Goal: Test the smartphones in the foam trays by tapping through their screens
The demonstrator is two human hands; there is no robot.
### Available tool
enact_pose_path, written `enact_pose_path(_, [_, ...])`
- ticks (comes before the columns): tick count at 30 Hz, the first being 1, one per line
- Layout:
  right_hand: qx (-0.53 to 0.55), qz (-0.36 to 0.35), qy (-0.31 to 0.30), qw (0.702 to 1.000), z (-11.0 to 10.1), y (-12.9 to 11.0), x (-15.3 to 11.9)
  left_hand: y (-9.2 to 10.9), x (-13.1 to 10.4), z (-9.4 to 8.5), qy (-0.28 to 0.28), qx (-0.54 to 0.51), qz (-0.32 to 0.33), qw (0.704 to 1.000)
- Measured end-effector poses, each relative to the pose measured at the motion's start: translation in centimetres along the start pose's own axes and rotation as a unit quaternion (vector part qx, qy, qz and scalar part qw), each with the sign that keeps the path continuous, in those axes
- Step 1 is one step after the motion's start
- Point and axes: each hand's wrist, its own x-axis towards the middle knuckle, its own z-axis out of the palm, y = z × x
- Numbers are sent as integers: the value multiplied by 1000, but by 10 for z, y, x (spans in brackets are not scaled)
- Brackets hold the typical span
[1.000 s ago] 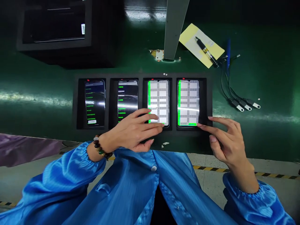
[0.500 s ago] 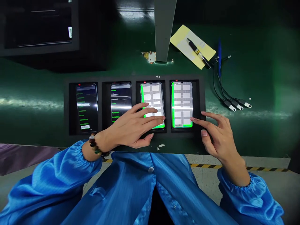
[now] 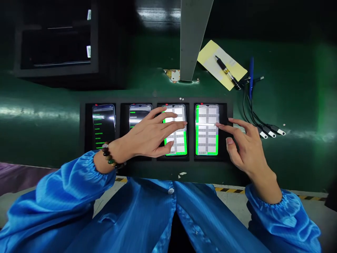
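Several smartphones lie face up in a row in a black tray [image 3: 191, 140]. Over the third smartphone [image 3: 180, 146] my left hand [image 3: 151, 135] is spread open, one fingertip on the screen's right edge; that screen shows a white grid with green along its border. With fingers apart, my right hand [image 3: 243, 146] touches the right edge of the rightmost smartphone [image 3: 206, 137] with its index finger. Its grid is green down the left side, along the bottom and partway up the right. The second smartphone [image 3: 140, 111], partly behind my left hand, and the leftmost smartphone [image 3: 104, 123] show dark screens with green text lines.
A yellow notepad [image 3: 210, 52] bears a black pen [image 3: 223, 68]. Right of them are a blue pen [image 3: 251, 77] and black cables [image 3: 259, 123]. A grey post [image 3: 193, 42] rises behind the tray, and a dark tray stack [image 3: 97, 66] stands at back left.
Both index fingers have slid up the right edges of their screens, and green now follows up those edges. The whole view has shifted slightly downward.
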Motion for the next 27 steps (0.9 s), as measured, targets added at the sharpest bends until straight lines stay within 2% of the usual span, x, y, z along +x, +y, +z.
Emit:
enact_pose_path(9, [-11, 21, 9, 1000, 5, 13, 32, -24, 14, -7, 16, -7, -30, 999])
enact_pose_path(17, [-18, 6, 18, 1000, 6, 9, 54, -31, 19, -8, 37, 8, -37, 999])
enact_pose_path(22, [-9, -31, 1, 999, 19, -6, 66, -30, -1, -11, 49, 11, -70, 996])
enact_pose_path(27, [15, -73, -18, 997, 30, -19, 75, -26, -29, -14, 49, 73, -114, 990])
